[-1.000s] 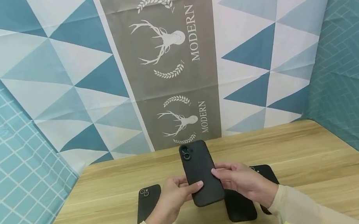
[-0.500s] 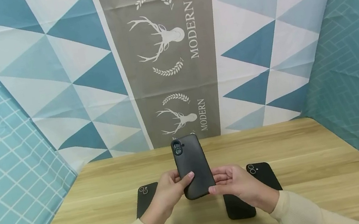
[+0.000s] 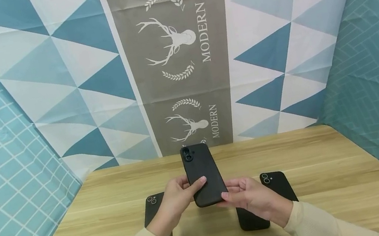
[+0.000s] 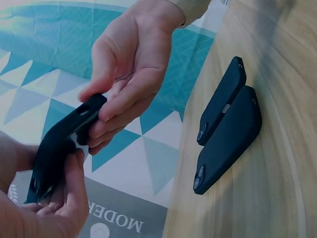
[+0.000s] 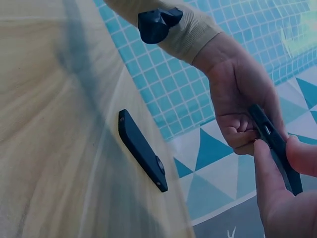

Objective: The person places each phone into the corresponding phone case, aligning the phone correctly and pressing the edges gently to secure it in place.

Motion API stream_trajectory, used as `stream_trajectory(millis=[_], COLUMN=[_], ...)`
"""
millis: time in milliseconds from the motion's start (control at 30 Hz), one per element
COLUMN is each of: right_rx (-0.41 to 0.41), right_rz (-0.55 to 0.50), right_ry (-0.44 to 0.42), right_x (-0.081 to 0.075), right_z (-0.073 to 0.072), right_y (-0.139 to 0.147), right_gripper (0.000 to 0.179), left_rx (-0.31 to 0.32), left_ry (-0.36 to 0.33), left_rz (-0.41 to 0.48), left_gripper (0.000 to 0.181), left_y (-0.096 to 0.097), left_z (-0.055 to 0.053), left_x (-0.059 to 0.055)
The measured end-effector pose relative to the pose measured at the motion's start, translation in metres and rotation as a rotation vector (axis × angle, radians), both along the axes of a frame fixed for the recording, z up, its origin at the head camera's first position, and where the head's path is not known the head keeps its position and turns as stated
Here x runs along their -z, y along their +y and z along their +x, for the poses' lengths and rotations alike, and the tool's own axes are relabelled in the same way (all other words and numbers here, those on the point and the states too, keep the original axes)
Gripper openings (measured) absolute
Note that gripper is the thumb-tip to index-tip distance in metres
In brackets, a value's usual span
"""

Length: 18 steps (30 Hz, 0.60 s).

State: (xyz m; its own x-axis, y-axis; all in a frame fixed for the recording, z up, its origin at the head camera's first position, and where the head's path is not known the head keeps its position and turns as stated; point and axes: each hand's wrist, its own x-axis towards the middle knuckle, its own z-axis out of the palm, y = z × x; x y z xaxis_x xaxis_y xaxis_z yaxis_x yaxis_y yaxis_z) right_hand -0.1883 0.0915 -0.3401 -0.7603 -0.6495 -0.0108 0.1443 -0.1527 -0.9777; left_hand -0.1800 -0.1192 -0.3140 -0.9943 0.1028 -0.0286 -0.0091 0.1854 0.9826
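A black phone case (image 3: 202,161) with a camera cutout at its top left is held up over the table, back side facing me. My left hand (image 3: 177,201) grips its left side, thumb lying across the back. At the lower right corner, my right hand (image 3: 255,196) pinches the case between thumb and fingers. Seen from the left wrist, the case (image 4: 55,131) looks bowed between both hands. The right wrist view shows its bottom edge (image 5: 261,119), with a light oval port opening. Whether a phone sits inside, I cannot tell.
Three more black phone-shaped pieces lie on the wooden table (image 3: 118,188): one at left (image 3: 152,210), partly behind my left forearm, and two at right, a nearer piece (image 3: 250,220) and a farther piece (image 3: 280,186), both partly covered by my right hand. Patterned cloth (image 3: 262,60) hangs behind.
The case has shifted left and slightly up. My right hand has moved from its right side down to the lower right corner. My left hand keeps its grip.
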Motion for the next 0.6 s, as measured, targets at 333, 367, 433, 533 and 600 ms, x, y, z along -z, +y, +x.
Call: stream_trajectory(millis=[333, 367, 433, 533, 600], right_rx=[0.059, 0.057, 0.054, 0.056, 0.063], right_rz=[0.018, 0.016, 0.026, 0.036, 0.042], right_ry=[-0.001, 0.002, 0.013, 0.026, 0.029], right_x=[-0.001, 0.000, -0.001, -0.001, -0.002], right_z=[-0.001, 0.000, 0.002, 0.003, 0.002], right_y=[0.004, 0.004, 0.004, 0.003, 0.002], right_gripper=[0.062, 0.063, 0.064, 0.064, 0.063], left_rx=[0.159, 0.145, 0.114, 0.060, 0.036], left_ry=[0.007, 0.010, 0.018, 0.034, 0.045], left_rz=[0.058, 0.052, 0.036, 0.012, -0.001], left_gripper=[0.041, 0.039, 0.035, 0.030, 0.028], left_y=[-0.005, -0.004, -0.002, 0.001, 0.002], left_z=[0.008, 0.010, 0.013, 0.017, 0.018], left_x=[0.000, 0.000, 0.001, -0.001, -0.003])
